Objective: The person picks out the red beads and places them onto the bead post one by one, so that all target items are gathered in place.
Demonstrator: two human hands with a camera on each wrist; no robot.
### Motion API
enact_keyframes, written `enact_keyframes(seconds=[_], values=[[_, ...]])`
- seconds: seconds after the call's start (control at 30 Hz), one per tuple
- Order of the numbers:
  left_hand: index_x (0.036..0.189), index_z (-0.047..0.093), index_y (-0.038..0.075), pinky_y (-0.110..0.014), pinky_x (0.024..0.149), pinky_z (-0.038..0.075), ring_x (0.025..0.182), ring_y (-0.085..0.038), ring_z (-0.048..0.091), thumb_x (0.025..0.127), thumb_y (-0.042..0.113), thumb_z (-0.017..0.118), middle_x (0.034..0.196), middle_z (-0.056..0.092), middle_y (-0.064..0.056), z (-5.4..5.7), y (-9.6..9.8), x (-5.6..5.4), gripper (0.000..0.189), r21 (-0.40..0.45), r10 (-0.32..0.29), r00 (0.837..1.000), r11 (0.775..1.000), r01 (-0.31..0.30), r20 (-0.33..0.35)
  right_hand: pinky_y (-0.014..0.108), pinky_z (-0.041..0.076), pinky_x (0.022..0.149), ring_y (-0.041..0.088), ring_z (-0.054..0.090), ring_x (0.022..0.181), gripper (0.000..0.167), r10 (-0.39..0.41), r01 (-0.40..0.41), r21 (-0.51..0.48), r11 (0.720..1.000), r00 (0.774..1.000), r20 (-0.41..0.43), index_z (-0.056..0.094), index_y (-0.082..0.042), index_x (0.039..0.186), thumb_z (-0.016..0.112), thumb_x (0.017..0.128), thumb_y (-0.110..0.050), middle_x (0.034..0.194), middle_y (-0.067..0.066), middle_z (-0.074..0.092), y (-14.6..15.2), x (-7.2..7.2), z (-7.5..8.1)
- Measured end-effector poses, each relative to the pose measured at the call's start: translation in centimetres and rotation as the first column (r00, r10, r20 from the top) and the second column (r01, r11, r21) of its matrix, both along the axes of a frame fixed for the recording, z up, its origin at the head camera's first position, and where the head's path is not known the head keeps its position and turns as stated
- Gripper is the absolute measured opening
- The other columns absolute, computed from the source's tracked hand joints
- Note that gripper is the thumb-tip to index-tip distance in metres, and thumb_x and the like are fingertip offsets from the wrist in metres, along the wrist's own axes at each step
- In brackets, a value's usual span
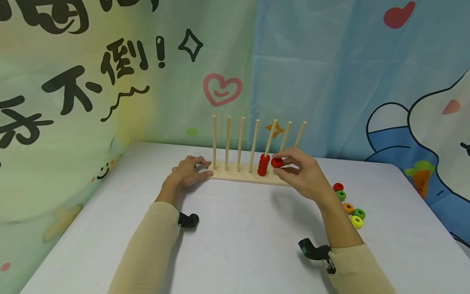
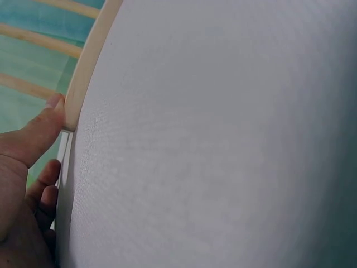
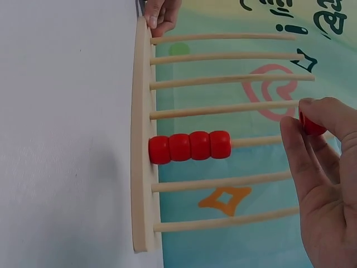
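Note:
A wooden peg rack [image 1: 238, 175] with several upright rods stands on the white table. My left hand [image 1: 189, 170] grips the left end of its base, the thumb [image 2: 44, 125] against the front edge. Between thumb and fingers, my right hand [image 1: 302, 173] pinches a red bead [image 1: 277, 163]. In the right wrist view that bead is up by the upper part of the rod bearing a stack of red beads [image 3: 189, 146]. The stack sits down against the base. The other rods carry no beads.
Right of my right forearm lie loose beads: a red bead [image 1: 338, 187], an orange bead [image 1: 348, 208], a yellow bead [image 1: 356, 221] and two green ones, the upper green bead [image 1: 341, 195] near the red. A printed cloth backdrop [image 1: 301, 73] hangs behind the table.

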State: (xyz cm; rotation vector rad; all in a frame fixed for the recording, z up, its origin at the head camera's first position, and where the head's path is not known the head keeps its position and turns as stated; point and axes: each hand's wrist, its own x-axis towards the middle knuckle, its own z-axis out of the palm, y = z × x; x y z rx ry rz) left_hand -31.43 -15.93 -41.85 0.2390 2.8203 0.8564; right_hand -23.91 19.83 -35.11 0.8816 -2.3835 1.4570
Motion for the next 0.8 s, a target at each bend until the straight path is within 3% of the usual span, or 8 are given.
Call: enact_keyframes(seconds=[0.23, 0.53, 0.8], values=[[0.129, 0.062, 0.030, -0.059, 0.101, 0.026, 0.133, -0.037, 0.036, 0.088, 0.056, 0.066, 0.148, 0.041, -0.010, -0.1, 0.0, -0.1, 0.048, -0.002, -0.002, 1.000, 1.000, 0.002, -0.004, 0.024, 0.052, 0.088, 0.025, 0.062, 0.103, 0.034, 0.001, -0.001, -0.013, 1.000, 1.000, -0.007, 0.063, -0.003, 0.122, 0.068, 0.089, 0.005, 0.117, 0.007, 0.059, -0.7, -0.2, 0.5], [0.129, 0.062, 0.030, -0.060, 0.100, 0.027, 0.133, -0.038, 0.036, 0.088, 0.056, 0.066, 0.147, 0.041, -0.011, 0.1, -0.1, 0.0, 0.048, -0.005, -0.004, 1.000, 1.000, 0.004, -0.007, 0.023, 0.053, 0.085, 0.034, 0.062, 0.097, 0.033, -0.014, 0.012, -0.027, 1.000, 0.998, -0.068, 0.060, 0.009, 0.121, 0.065, 0.088, 0.011, 0.116, 0.020, 0.057, -2.6, 0.9, 3.3], [0.129, 0.063, 0.030, -0.061, 0.102, 0.026, 0.133, -0.038, 0.036, 0.089, 0.054, 0.067, 0.147, 0.041, -0.010, 0.2, 0.0, 0.0, 0.046, 0.005, -0.003, 1.000, 1.000, 0.003, 0.000, 0.024, 0.054, 0.083, 0.030, 0.061, 0.094, 0.033, -0.061, 0.052, -0.075, 0.996, 0.991, -0.115, 0.061, 0.006, 0.121, 0.065, 0.088, 0.009, 0.116, 0.018, 0.058, -3.2, 0.3, 3.9]])
